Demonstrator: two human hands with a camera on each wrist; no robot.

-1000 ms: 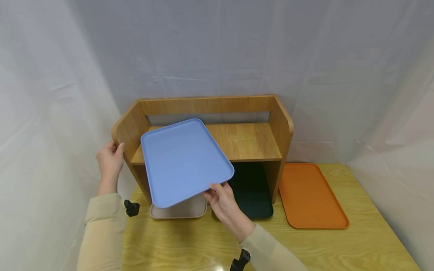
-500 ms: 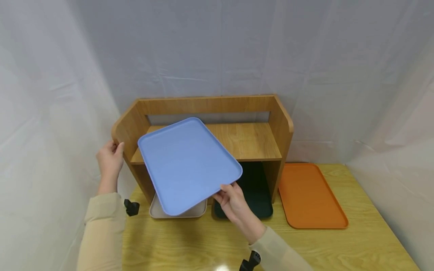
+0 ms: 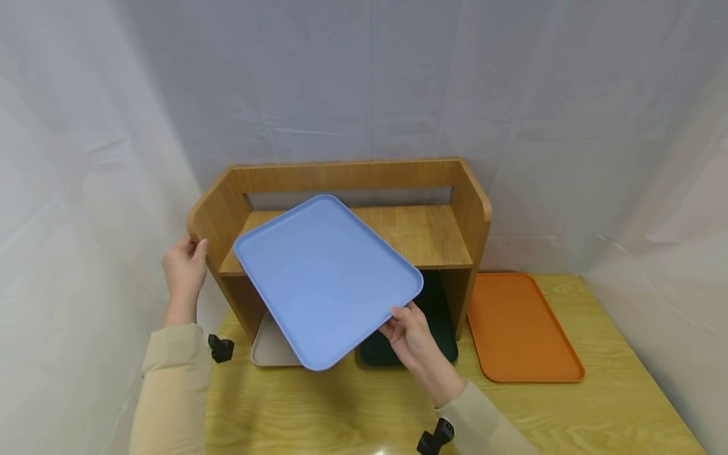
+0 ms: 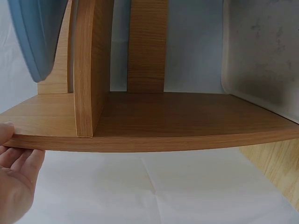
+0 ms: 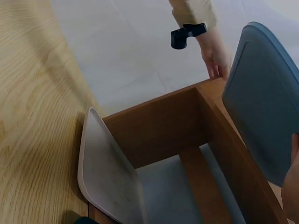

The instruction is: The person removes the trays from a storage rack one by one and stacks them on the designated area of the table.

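White sheeting backed the wooden shelf (image 3: 341, 221); right hand (image 3: 418, 341) fingers pinched the blue tray (image 3: 327, 278), best kept level; left hand (image 3: 184, 272) fingers gripped the shelf's side.

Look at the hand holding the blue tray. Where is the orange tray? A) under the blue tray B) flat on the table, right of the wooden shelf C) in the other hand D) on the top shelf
B: the orange tray lies flat on the table to the right of the wooden shelf, apart from the blue tray that the right hand grips.
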